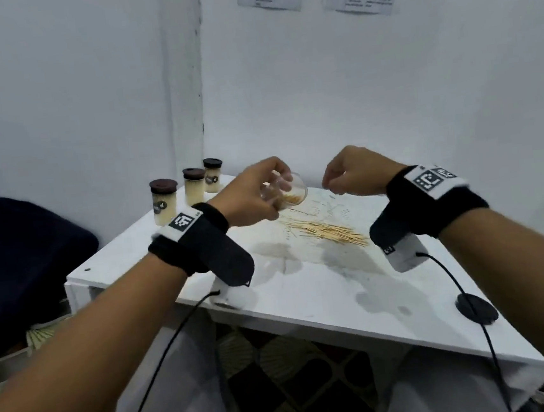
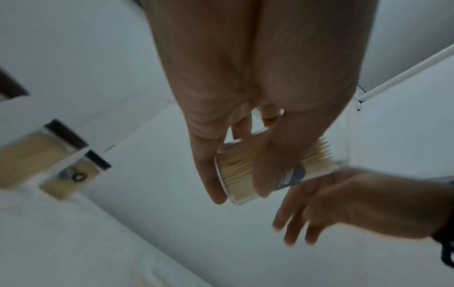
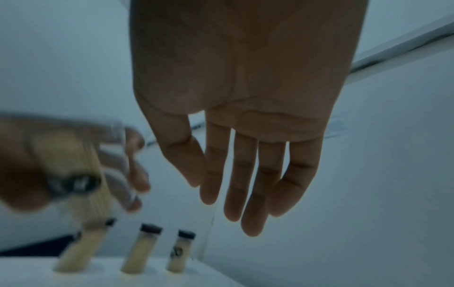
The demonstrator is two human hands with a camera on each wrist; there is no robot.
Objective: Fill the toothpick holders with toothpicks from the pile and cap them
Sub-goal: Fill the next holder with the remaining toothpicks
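Observation:
My left hand (image 1: 256,194) grips a clear toothpick holder (image 1: 284,192) above the white table, tilted with its uncapped mouth toward the right. The left wrist view shows the holder (image 2: 242,170) partly filled with toothpicks, fingers and thumb wrapped round it. My right hand (image 1: 343,179) hovers just right of the mouth; in the right wrist view its fingers (image 3: 245,184) are straight and hold nothing. The toothpick pile (image 1: 328,231) lies on the table below both hands. A loose black cap (image 1: 477,312) lies near the table's front right edge.
Three capped, filled holders (image 1: 164,201) (image 1: 194,186) (image 1: 213,174) stand in a row at the table's far left corner by the wall. The table (image 1: 306,295) is stained and has stray toothpicks. A dark seat (image 1: 19,256) is to the left.

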